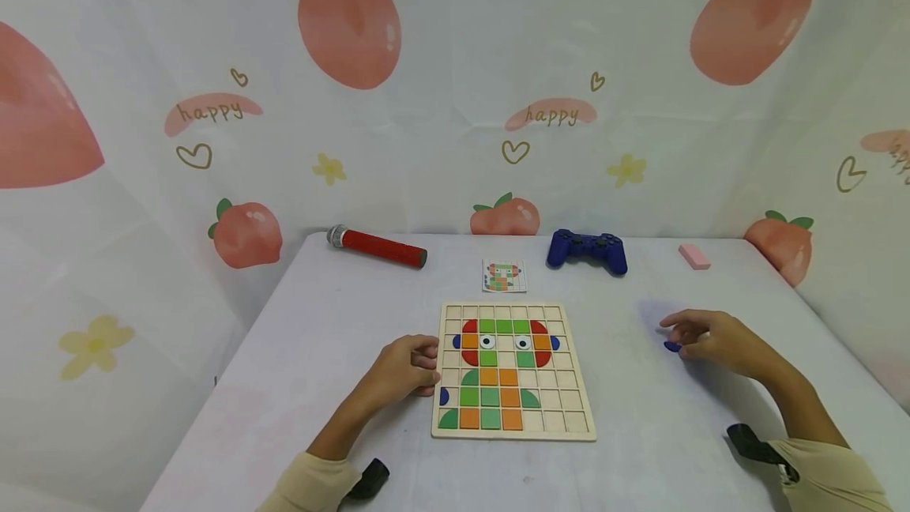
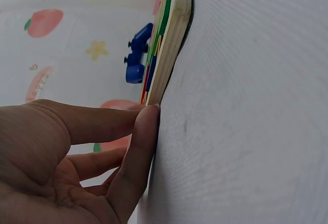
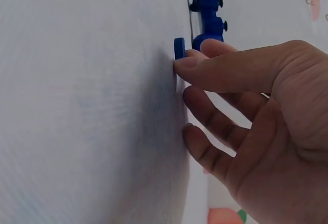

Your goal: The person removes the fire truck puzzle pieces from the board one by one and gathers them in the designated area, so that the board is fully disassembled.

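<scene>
A wooden grid board lies on the table, set with green, orange, red and blue pieces and two eye pieces that form a figure. My left hand grips its left edge; in the left wrist view the thumb and a finger of the left hand meet at the board's side. To the right of the board, my right hand pinches a small blue half-round piece. The right wrist view shows this blue piece at the thumb tip of the right hand, close to the tabletop.
Behind the board lies a small picture card with a similar figure. A red microphone is at the back left, a blue game controller at the back right, and a pink block farther right. A printed curtain hangs behind the table.
</scene>
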`<action>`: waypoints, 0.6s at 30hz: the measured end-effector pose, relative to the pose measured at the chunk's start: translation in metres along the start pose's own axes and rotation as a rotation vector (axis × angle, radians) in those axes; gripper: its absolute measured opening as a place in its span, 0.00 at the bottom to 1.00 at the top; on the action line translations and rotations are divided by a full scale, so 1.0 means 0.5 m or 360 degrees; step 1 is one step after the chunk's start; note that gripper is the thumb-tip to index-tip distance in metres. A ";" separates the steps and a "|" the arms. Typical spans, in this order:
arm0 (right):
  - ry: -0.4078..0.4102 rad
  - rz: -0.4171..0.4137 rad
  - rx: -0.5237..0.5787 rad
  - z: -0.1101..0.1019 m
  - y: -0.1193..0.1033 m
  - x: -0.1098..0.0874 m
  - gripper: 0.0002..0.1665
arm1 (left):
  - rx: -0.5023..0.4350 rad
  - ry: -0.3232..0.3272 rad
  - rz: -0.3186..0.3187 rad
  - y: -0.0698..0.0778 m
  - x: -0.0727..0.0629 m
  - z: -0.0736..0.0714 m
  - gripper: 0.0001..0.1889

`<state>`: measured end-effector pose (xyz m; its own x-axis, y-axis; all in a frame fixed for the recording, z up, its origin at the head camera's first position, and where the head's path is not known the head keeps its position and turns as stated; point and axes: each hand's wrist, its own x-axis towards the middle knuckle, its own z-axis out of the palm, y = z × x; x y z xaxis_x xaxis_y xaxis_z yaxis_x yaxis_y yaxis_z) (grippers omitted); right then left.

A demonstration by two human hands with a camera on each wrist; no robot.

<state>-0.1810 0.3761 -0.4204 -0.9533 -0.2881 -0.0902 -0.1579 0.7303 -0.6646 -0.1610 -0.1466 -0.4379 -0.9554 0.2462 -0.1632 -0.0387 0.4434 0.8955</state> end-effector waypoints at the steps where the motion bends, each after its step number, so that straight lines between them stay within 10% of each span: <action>1: 0.0002 -0.0019 -0.0007 0.000 -0.001 0.000 0.24 | -0.0004 -0.0003 0.0000 0.000 0.000 0.000 0.30; 18: 0.0002 0.0062 -0.0121 0.001 -0.001 0.000 0.25 | -0.0014 -0.0003 -0.0006 0.003 -0.001 -0.001 0.30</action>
<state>-0.1809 0.3753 -0.4204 -0.9594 -0.2580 -0.1136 -0.1399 0.7858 -0.6025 -0.1606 -0.1466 -0.4361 -0.9547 0.2460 -0.1675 -0.0451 0.4367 0.8985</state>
